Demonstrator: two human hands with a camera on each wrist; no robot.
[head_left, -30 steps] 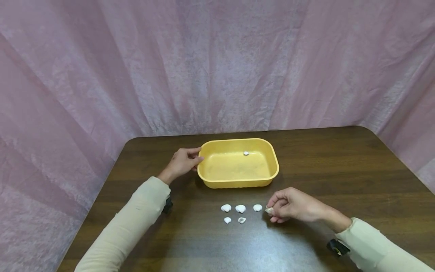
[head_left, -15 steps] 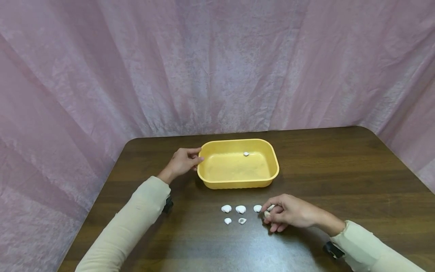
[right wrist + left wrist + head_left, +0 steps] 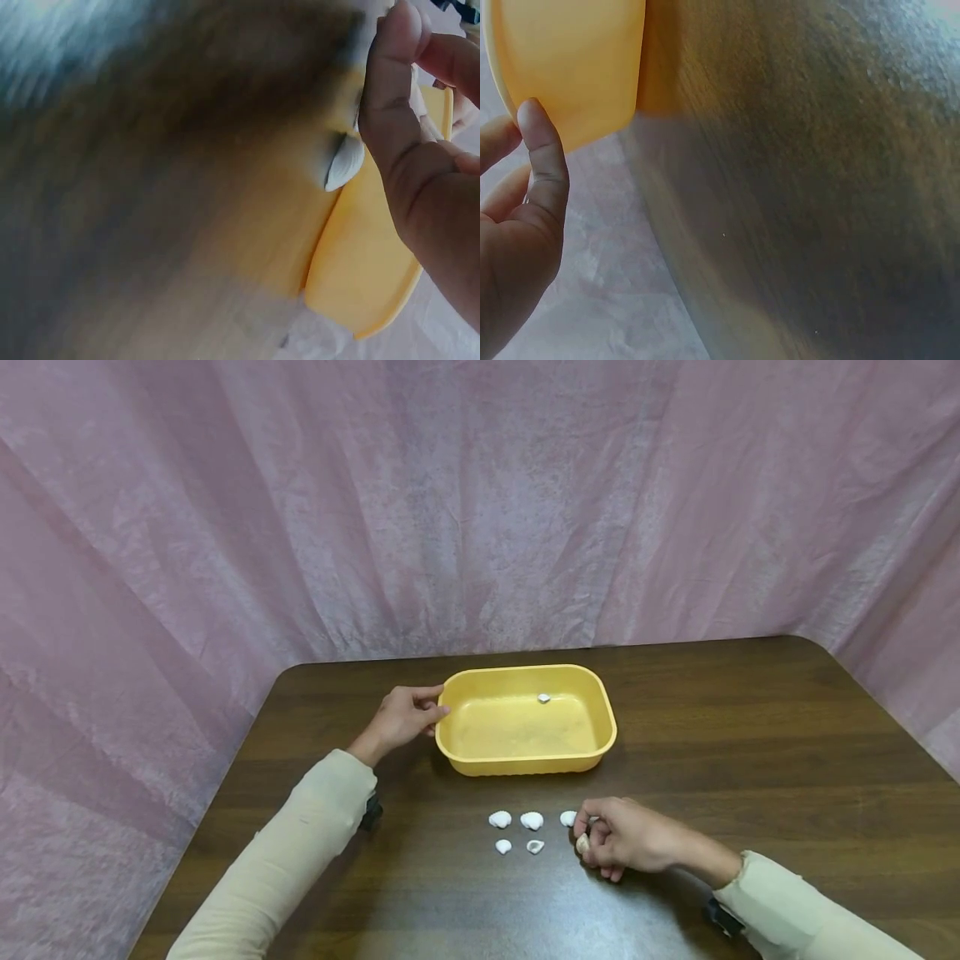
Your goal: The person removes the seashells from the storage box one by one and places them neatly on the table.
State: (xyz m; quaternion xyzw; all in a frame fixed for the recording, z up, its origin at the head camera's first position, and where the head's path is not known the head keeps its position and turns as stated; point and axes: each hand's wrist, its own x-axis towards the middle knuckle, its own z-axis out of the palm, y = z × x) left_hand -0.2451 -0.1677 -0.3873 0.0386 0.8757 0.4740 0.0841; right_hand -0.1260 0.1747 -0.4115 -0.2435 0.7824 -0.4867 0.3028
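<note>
My left hand [image 3: 405, 717] pinches the left rim of a yellow plastic basin [image 3: 525, 767], its thumb at the rim in the left wrist view. One small white seashell [image 3: 543, 698] lies inside the basin. In front of the basin, my right hand [image 3: 633, 837] holds a cream seashell [image 3: 582, 843] between thumb and fingers, low over the table. Just beyond these fingers a white ribbed seashell [image 3: 567, 818] is partly covered by the hand; in the right wrist view this shell [image 3: 346, 163] rests on the wood beside the thumb.
Two ribbed white seashells, a left one [image 3: 499, 819] and a middle one [image 3: 532, 821], continue the back row. Nearer sit a smaller shell [image 3: 503, 846] and a hollow-side-up shell [image 3: 535, 846]. The brown wooden table [image 3: 750, 735] ends at a pink curtain [image 3: 480, 527].
My right hand has come nearer and slightly left. Two pale shells showed at its fingers half a second ago; one shows now. The left hand and basin have stayed in place.
</note>
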